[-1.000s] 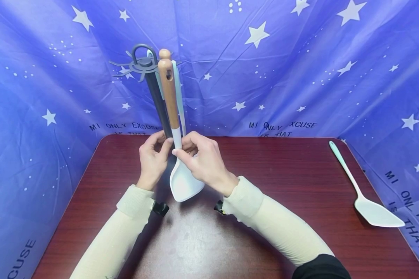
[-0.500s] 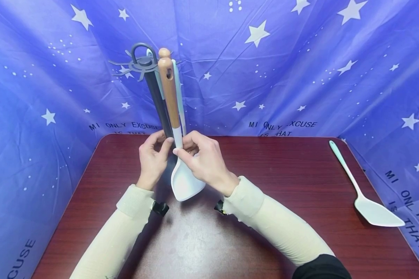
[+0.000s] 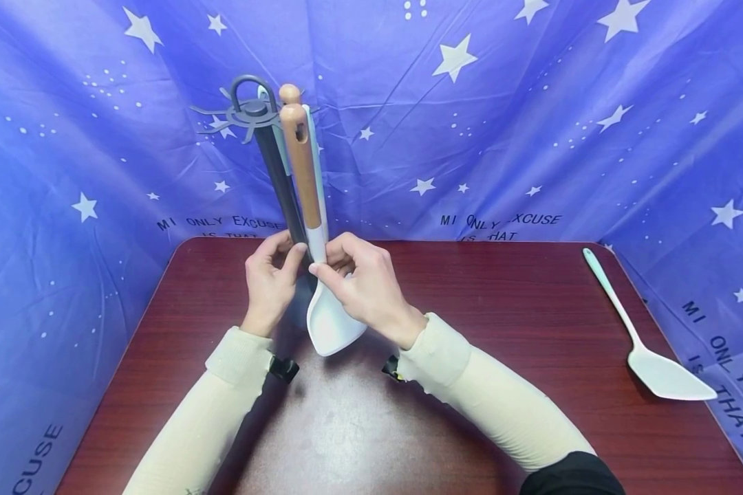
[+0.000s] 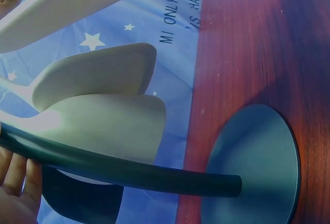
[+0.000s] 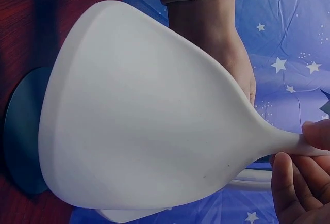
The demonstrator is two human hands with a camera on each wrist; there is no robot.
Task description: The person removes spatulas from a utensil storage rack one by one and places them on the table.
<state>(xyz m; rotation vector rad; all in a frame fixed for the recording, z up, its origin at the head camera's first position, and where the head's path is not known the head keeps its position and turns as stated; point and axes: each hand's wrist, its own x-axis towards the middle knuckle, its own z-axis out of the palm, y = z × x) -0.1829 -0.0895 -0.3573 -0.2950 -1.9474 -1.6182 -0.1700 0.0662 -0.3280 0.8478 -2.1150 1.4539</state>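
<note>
Left hand [image 3: 269,285]: you are gripping the dark stand [image 3: 277,172].
Right hand [image 3: 371,285]: you are pinching the wooden-handled spatula [image 3: 333,323].
Table [image 3: 501,323]: another spatula [image 3: 671,377] is lying at right.

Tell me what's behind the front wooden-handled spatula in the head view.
Behind the front spatula: the tip of a second wooden handle, a mint handle, then the starry curtain. Both tools' lower parts cannot be seen there, covered by the spatula and the right hand.
</note>
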